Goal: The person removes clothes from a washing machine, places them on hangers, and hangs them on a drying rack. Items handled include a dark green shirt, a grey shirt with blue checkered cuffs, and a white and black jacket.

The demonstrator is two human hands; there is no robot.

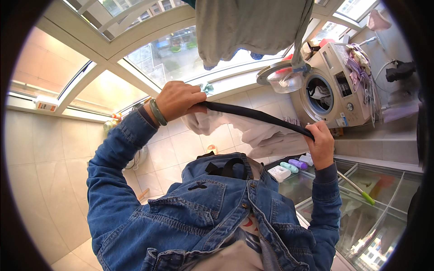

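Note:
A black waistband (252, 113) stretches between my hands, and the pale, thin cloth of the garment (271, 139) hangs below it in loose folds. My left hand (179, 100), with a green bangle (158, 112) at its wrist, pinches one end of the band. At the other end, somewhat lower, my right hand (320, 140) has its fingers closed on the band. The garment's lower part is partly hidden behind the front of my denim jacket (210, 193).
A grey garment (251, 30) hangs overhead. The front-loading washing machine (332, 84) has its round door (284, 76) open and laundry inside; clothes (361, 66) lie on top. Bottles (298, 164) stand by the glass-paned sliding door (366, 200), near a green-handled pole (367, 198).

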